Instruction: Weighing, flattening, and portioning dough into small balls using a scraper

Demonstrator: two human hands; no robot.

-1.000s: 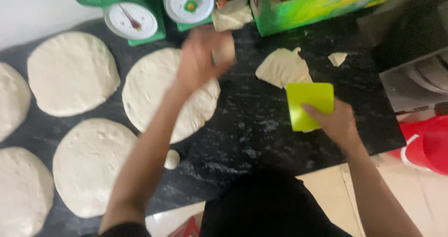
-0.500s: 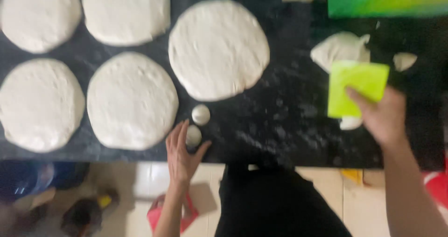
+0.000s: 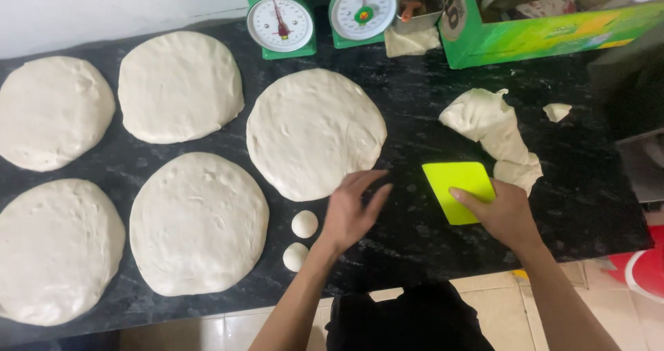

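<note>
the two dough balls (image 3: 300, 239) now lie free on the bench (image 3: 415, 240), beside the left hand (image 3: 351, 211), which has lifted off them, fingers spread and empty. the right hand (image 3: 503, 211) still presses the scraper (image 3: 458, 190) flat beside the dough lump (image 3: 496, 133).

A bakery-style kitchen: flattened dough rounds (image 3: 316, 133) cover a black stone counter (image 3: 415, 102) beside green weighing scales (image 3: 281, 24).

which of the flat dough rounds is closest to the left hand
The dough round below the two green scales: the left hand hovers at its lower right edge. The other four rounds lie further left on the black counter.
</note>
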